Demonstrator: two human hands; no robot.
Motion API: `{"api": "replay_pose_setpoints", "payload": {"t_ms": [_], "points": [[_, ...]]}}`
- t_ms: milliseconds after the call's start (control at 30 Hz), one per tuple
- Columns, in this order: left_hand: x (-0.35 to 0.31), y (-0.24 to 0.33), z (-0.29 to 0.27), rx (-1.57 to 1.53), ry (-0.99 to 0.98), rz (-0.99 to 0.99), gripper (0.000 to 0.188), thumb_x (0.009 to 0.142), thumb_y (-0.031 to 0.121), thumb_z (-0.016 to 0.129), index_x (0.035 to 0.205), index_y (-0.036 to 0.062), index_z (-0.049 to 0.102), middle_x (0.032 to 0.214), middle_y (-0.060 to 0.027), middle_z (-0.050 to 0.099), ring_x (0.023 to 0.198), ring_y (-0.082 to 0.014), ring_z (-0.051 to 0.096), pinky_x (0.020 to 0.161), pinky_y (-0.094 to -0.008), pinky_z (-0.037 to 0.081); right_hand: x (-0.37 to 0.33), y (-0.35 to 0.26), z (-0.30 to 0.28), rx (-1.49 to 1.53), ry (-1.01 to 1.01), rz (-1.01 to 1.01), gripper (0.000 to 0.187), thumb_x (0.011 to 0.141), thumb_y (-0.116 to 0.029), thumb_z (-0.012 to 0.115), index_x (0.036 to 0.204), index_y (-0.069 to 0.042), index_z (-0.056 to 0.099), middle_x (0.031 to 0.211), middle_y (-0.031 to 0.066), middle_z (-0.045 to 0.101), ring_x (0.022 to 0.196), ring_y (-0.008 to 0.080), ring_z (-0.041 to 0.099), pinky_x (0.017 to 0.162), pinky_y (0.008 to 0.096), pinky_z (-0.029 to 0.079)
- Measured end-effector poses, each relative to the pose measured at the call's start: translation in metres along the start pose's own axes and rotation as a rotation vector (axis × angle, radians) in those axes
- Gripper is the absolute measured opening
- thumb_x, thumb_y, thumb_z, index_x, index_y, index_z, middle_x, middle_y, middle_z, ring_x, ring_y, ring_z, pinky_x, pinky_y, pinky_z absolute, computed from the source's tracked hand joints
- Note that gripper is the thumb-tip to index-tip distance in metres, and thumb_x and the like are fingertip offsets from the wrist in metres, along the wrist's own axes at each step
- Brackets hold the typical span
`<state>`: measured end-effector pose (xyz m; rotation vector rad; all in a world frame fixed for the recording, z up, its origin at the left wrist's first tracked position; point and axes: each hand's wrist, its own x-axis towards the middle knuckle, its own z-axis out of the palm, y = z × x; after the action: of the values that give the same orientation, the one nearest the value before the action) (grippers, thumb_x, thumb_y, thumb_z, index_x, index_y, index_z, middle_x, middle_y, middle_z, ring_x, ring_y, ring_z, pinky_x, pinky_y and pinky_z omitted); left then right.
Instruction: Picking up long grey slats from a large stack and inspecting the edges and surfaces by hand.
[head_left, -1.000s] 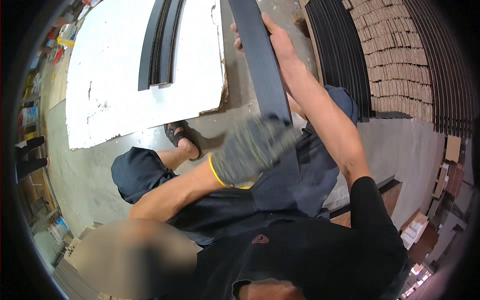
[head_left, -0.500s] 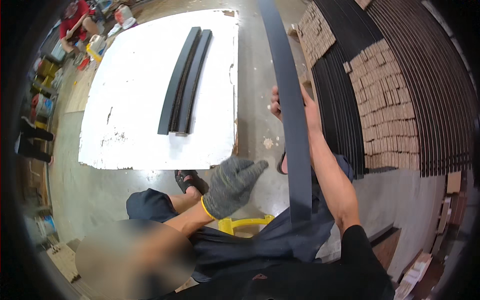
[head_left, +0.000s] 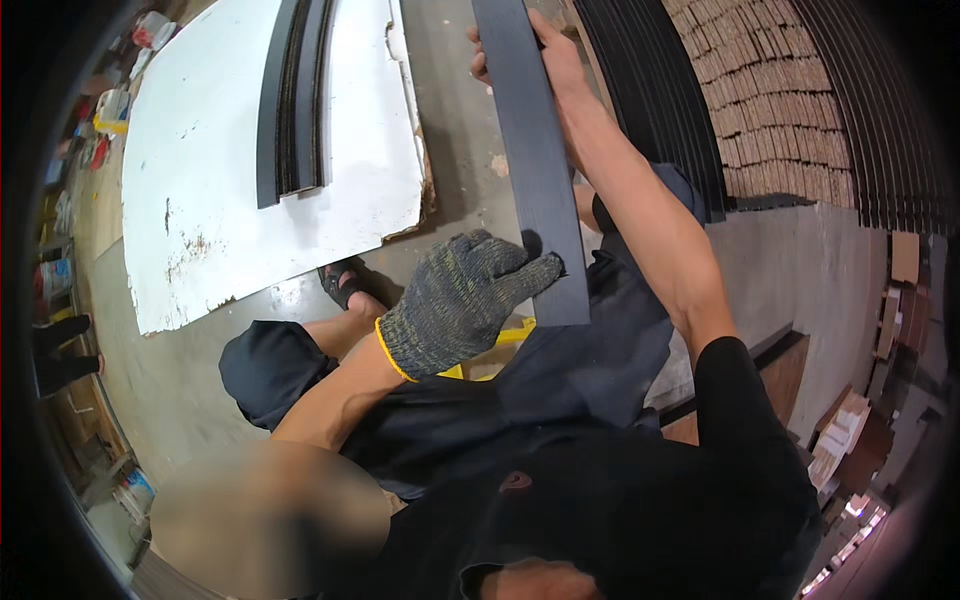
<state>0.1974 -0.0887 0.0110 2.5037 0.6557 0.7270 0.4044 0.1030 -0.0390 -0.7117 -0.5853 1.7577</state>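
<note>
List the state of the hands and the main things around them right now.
White panel: flat, scuffed, ragged-edged.
Dark strips: lying together on the panel.
Dark grey strip: held beside the panel.
Right hand: bare, gripping the strip.
Left hand: gloved, finger over the strip's near end; contact unclear.
Black strips: stacked.
Brown-edged boards: packed in rows.

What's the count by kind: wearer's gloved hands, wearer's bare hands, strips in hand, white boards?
Gloved hand (left): 1
Bare hand (right): 1
Dark strip in the right hand: 1
White board: 1
Total: 4
</note>
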Motion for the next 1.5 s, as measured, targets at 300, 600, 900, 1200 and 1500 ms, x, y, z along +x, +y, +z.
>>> {"api": "replay_pose_setpoints", "payload": {"t_ms": [300,600,900,1200,1500], "points": [[-0.01,0.024,0.01,-0.011,-0.218,0.16,0.046,0.08,0.015,0.071,0.127,0.0162,0.07,0.101,-0.0074,0.067,0.084,-0.0262,0.065,0.067,-0.0388,0.054,0.0,0.001,-0.004,-0.033,0.055,-0.028,0.053,0.11,-0.044,0.037,0.109,0.0,0.067,0.088,0.0116,0.069,0.071,0.025,0.066,0.068,0.0385,0.058],[0.001,0.016,0.007,0.036,-0.098,0.177,0.048,0.077,0.022,0.076,0.124,0.0144,0.073,0.091,-0.0035,0.07,0.08,-0.0264,0.068,0.069,-0.0393,0.057,0.001,-0.004,0.004,-0.007,0.143,-0.001,0.053,0.11,-0.044,0.037,0.109,-0.001,0.068,0.085,0.0108,0.07,0.069,0.0232,0.066,0.064,0.0359,0.057],[0.0,-0.027,-0.033,-0.022,0.356,-0.295,0.034,0.086,0.003,0.071,0.119,0.0071,0.076,0.09,-0.0085,0.071,0.075,-0.0204,0.066,0.069,-0.0329,0.054,-0.029,-0.011,0.02,0.019,0.049,0.07,0.046,0.099,-0.041,0.067,0.119,0.0,0.063,0.095,0.0084,0.066,0.07,0.0176,0.063,0.071,0.0295,0.053],[-0.019,-0.095,-0.084,-0.542,0.959,-0.84,0.026,0.094,0.008,0.071,0.119,0.0011,0.076,0.084,-0.0027,0.073,0.064,-0.0051,0.059,0.055,-0.0218,0.048,-0.057,-0.013,0.057,-0.588,0.076,0.151,0.052,0.086,-0.031,0.082,0.122,-0.001,0.058,0.095,0.0089,0.065,0.078,0.0154,0.068,0.066,0.027,0.059],[-0.047,-0.153,-0.136,-0.155,1.165,-0.778,0.025,0.091,0.01,0.071,0.115,0.0028,0.078,0.105,-0.0151,0.078,0.095,-0.0207,0.072,0.089,-0.0327,0.055,-0.114,-0.013,0.081,-0.533,-0.156,0.315,0.07,0.092,-0.044,0.068,0.142,0.001,0.048,0.105,0.0206,0.07,0.076,0.0196,0.07,0.066,0.0323,0.06]]}}
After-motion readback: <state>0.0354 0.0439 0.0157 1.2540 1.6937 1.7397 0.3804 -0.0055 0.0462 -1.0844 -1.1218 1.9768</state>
